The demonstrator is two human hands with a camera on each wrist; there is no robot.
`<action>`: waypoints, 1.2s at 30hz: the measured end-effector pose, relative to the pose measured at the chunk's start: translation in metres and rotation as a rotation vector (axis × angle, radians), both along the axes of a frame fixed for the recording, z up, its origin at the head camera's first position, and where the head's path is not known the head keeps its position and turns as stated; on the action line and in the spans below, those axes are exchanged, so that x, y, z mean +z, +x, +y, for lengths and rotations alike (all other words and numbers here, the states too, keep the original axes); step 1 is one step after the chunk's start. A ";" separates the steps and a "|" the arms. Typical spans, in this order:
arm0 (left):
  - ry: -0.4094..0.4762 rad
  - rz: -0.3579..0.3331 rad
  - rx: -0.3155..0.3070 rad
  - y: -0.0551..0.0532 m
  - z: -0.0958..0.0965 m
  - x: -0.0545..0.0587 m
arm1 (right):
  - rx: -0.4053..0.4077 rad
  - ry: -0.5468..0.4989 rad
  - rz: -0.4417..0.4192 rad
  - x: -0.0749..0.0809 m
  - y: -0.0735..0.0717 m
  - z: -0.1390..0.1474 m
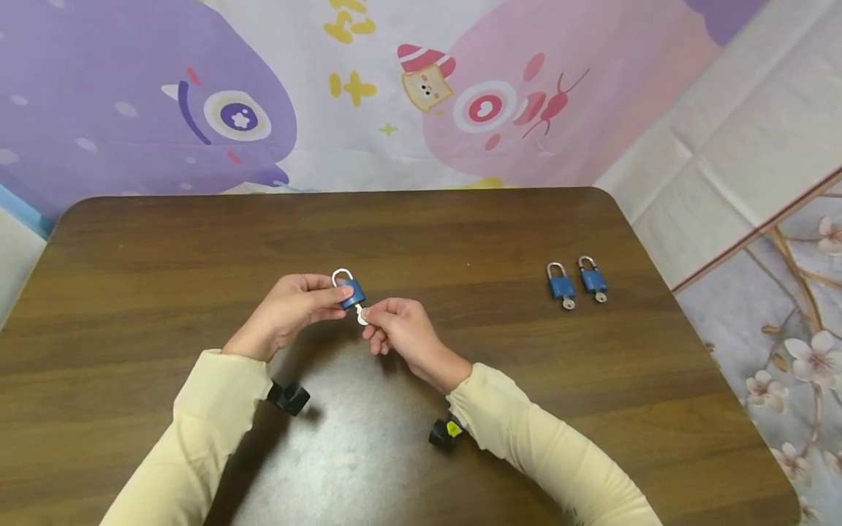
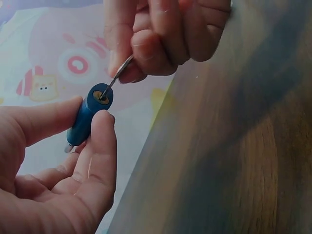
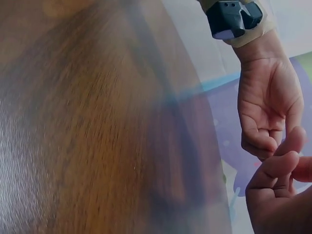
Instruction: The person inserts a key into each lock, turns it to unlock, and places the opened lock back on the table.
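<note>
A small blue padlock [image 1: 351, 294] with a silver shackle is pinched between the thumb and fingers of my left hand [image 1: 296, 307], above the table. Its shackle points up and away, and looks closed in the head view. My right hand [image 1: 404, 332] pinches the head of a silver key [image 1: 361, 315] just below the lock. In the left wrist view the tip of the key [image 2: 116, 78] is at the brass keyhole [image 2: 101, 97] in the end of the lock body; how deep it sits cannot be told. The right wrist view shows both hands but hides the lock.
Two more blue padlocks, one [image 1: 561, 286] beside the other [image 1: 593, 280], lie at the right of the brown wooden table [image 1: 197, 241], each with a key in its bottom. A patterned cloth [image 1: 368, 146] hangs behind the table's far edge.
</note>
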State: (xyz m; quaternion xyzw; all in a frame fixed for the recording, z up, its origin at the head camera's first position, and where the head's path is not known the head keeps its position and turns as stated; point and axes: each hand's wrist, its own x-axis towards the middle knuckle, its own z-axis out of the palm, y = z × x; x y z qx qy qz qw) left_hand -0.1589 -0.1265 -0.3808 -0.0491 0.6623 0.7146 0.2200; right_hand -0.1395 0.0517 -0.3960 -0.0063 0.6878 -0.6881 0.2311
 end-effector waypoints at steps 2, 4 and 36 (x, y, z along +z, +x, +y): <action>0.002 0.007 0.002 0.000 0.001 0.000 | -0.009 -0.028 -0.016 0.000 0.000 0.000; -0.002 0.013 0.002 0.001 0.002 -0.001 | -0.018 -0.047 -0.033 0.001 0.001 -0.001; 0.048 0.042 0.085 0.002 0.008 -0.005 | 0.084 -0.066 0.003 -0.004 -0.001 0.007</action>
